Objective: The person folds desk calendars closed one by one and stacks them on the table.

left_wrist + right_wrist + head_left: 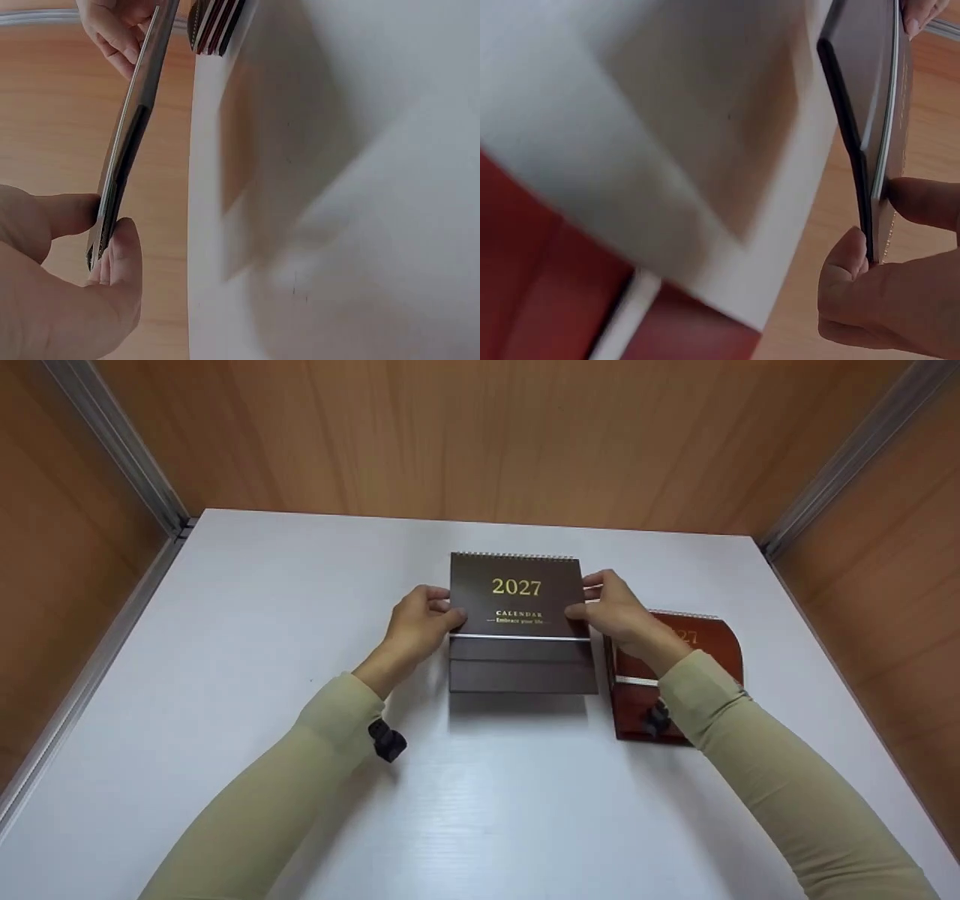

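A dark brown desk calendar with gold "2027" lettering and a spiral binding along its top is held above the table. My left hand pinches its left edge, thumb on the front cover and fingers behind. On the opposite edge, my right hand pinches it the same way. Both wrist views show the calendar from the side, its pages and folded stand nearly flat together. Under my right forearm lies a reddish-brown calendar, partly hidden by the hand and sleeve.
The white table has wooden panels at its back and sides, joined by metal corner posts. A small black device sits on my left wrist. The calendar casts a shadow on the tabletop.
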Demonstrator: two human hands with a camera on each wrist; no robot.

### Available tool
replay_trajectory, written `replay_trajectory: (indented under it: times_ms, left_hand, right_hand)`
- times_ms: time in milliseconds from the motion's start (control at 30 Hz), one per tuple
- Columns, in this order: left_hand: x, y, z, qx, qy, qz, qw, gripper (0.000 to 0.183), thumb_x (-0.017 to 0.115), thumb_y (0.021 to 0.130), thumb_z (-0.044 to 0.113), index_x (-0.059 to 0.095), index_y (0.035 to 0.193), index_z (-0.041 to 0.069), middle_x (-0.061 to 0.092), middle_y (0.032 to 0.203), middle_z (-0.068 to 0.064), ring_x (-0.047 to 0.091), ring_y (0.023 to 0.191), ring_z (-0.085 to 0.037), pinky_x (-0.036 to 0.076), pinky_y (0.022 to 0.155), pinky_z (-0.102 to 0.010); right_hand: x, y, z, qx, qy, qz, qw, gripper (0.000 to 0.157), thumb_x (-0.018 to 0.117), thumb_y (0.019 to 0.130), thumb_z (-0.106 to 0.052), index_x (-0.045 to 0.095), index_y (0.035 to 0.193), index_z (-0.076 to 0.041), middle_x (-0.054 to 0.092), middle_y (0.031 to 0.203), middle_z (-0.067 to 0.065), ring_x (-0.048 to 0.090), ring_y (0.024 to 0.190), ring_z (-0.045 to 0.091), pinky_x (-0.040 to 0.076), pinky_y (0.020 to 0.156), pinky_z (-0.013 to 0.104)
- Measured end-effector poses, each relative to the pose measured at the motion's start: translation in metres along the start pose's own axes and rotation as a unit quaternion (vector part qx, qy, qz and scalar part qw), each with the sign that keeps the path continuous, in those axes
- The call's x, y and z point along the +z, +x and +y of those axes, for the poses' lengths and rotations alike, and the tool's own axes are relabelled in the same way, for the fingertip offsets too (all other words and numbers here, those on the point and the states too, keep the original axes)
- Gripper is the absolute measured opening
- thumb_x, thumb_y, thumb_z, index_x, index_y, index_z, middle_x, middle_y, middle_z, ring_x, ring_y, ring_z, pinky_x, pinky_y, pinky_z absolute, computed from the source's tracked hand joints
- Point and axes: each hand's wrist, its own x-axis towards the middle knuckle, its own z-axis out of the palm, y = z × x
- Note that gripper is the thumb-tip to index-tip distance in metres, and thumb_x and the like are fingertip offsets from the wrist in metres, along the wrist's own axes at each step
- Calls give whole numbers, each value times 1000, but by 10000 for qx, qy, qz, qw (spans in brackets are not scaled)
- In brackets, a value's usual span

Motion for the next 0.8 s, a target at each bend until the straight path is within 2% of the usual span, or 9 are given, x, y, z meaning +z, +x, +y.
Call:
replay_trajectory:
  times_ms: [200, 467, 800]
  left_hand:
    - [25, -6, 15, 348, -119, -245, 9990, 51, 69, 103, 19, 51, 147, 1, 60, 133, -13, 62, 127, -26, 54, 102, -40]
    - [56, -10, 28, 664, -275, -532, 9960, 52, 67, 105, 17, 49, 152, 2, 59, 135, -12, 63, 126, -24, 57, 98, -37]
    - [103, -10, 36, 938, -294, -818, 9918, 54, 66, 105, 9, 48, 155, 0, 58, 134, -14, 68, 121, -23, 60, 92, -28]
  right_hand:
    - [-33, -13, 8, 22, -10, 88, 10000, 66, 65, 97, -5, 32, 153, 5, 43, 148, 25, 53, 123, 29, 49, 103, 38]
    - [-67, -24, 24, 145, -288, 77, 9995, 65, 60, 102, -17, 28, 155, 3, 43, 150, 24, 53, 115, 27, 49, 89, 33]
    - [-102, -34, 54, 205, -420, 298, 9985, 64, 55, 104, -21, 26, 153, 8, 47, 141, 22, 57, 112, 22, 49, 90, 28]
